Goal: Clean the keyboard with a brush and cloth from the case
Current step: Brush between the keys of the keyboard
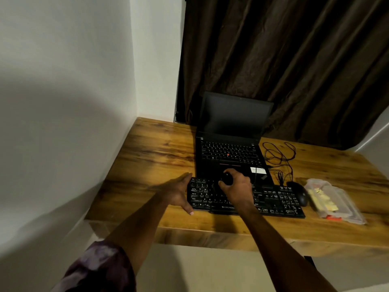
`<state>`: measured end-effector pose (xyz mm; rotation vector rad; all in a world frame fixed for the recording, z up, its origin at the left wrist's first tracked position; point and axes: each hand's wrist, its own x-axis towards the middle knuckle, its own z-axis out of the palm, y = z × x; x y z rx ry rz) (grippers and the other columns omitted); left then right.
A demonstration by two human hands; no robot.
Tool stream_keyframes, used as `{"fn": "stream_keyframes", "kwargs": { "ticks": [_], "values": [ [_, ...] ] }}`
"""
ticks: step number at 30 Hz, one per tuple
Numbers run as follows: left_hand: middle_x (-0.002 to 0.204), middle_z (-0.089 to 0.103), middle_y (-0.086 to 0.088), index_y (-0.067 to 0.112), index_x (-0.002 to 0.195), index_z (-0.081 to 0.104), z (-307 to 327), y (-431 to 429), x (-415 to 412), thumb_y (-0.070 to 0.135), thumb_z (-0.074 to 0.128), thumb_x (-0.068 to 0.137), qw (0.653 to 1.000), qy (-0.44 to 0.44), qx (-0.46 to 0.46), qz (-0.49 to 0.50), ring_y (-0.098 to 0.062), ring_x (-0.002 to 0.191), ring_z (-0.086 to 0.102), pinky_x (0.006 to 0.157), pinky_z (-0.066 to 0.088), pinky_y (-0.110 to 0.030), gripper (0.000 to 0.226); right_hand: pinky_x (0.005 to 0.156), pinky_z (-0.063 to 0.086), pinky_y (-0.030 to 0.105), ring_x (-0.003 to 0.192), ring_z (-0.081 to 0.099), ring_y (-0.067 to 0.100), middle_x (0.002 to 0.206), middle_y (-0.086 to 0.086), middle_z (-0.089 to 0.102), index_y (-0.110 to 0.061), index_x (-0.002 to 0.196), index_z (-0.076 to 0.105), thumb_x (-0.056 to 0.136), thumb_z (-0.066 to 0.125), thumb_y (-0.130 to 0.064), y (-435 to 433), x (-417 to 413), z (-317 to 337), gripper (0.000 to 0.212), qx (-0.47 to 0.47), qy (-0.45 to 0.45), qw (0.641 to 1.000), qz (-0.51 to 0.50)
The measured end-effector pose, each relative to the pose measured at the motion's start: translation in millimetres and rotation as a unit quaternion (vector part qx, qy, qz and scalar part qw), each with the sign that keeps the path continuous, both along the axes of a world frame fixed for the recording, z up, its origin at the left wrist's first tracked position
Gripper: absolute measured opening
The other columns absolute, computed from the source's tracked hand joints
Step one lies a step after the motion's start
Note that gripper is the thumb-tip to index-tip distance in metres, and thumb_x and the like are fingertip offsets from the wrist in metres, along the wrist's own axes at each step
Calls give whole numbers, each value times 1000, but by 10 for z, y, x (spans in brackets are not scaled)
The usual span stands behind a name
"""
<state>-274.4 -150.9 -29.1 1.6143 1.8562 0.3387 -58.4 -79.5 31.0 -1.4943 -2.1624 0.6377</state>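
Brush held over keyboard's left half

A dark round brush (227,179) is gripped in the right hand (236,187); the left hand (179,191), spread flat, steadies the left end of the keyboard (273,202), whose long axis runs left to right, uncovered keys lying rightward

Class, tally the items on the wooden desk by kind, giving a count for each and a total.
Black open laptop: 1
Black external keyboard: 1
Black computer mouse: 1
Clear plastic case: 1
Tangled black cable: 1
Dark round-handled brush, in right hand: 1
Total: 6
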Motion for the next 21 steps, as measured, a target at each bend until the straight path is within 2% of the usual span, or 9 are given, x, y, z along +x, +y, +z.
{"fn": "stream_keyframes", "kwargs": {
  "ticks": [1, 4, 7, 9, 11, 15, 18, 20, 21],
  "values": [
    [167, 9, 5, 26, 159, -4, -3, 4, -1, 51, 96, 43, 1000, 2, 1, 2, -24, 150, 22, 117, 32, -44, 155, 56, 41, 7, 67, 50, -1, 98, -6, 58, -21, 125, 61, 87, 74, -24, -43, -87, -12, 40, 1, 6, 1000, 10],
    [167, 10, 6, 26, 159, -4, -29, 14, 6, 50, 96, 44, 1000, 8, -2, 4, -22, 150, 22, 118, 32, -42, 154, 64, 57, 22, 74, 63, 8, 101, 0, 66, -24, 120, 63, 84, 75, -25, -162, -347, -40, 38, -3, 22, 999, 45],
    [167, 10, 4, 24, 159, -4, -14, 14, 3, 47, 96, 48, 1000, 4, -7, 4, -22, 150, 22, 118, 32, -40, 152, 59, 58, 20, 70, 67, 8, 93, -2, 68, -22, 115, 65, 83, 76, -19, -186, -451, -30, 34, -34, 56, 996, 58],
    [167, 11, 3, 24, 159, -4, -6, 10, 13, 46, 97, 47, 1000, -2, -5, 4, -22, 150, 23, 118, 32, -41, 152, 61, 62, 31, 75, 70, 15, 95, -2, 68, -30, 112, 65, 80, 78, -25, -156, -404, -38, 35, -35, 57, 997, 43],
    [167, 11, 4, 25, 159, -3, 22, -4, 18, 47, 97, 45, 1000, 2, -4, 6, -22, 150, 22, 118, 31, -41, 153, 63, 62, 37, 83, 70, 22, 99, -1, 66, -38, 111, 61, 77, 78, -35, -89, -294, -84, 38, -21, 46, 998, 23],
    [164, 20, 7, 30, 158, 2, 41, -17, 8, 53, 96, 36, 1000, -4, -2, 10, -24, 147, 29, 114, 37, -44, 155, 70, 61, 35, 80, 66, 16, 95, -7, 51, -29, 122, 61, 84, 76, -29, -47, -118, 11, 41, -17, 15, 999, -27],
    [163, 22, 9, 36, 156, 1, 29, -21, 5, 56, 95, 34, 1000, -5, -8, 11, -23, 146, 31, 113, 39, -44, 155, 71, 61, 38, 78, 66, 19, 99, 0, 63, -37, 121, 55, 84, 73, -36, -114, -214, 13, 42, 9, -27, 1000, -5],
    [164, 19, 8, 32, 158, -3, 49, -37, 29, 48, 97, 43, 1000, -6, -13, 12, -22, 148, 27, 115, 36, -40, 153, 73, 60, 37, 83, 66, 19, 101, 3, 66, -38, 120, 55, 82, 72, -36, -191, -353, -46, 42, 11, -30, 999, 31],
    [164, 18, 7, 27, 159, -5, 45, -29, 35, 43, 97, 48, 1000, -11, -18, 13, -22, 148, 26, 116, 34, -38, 152, 74, 60, 33, 83, 65, 14, 98, 0, 66, -35, 119, 57, 83, 72, -33, -237, -418, -56, 39, 4, -13, 999, 48]
  ]
}}
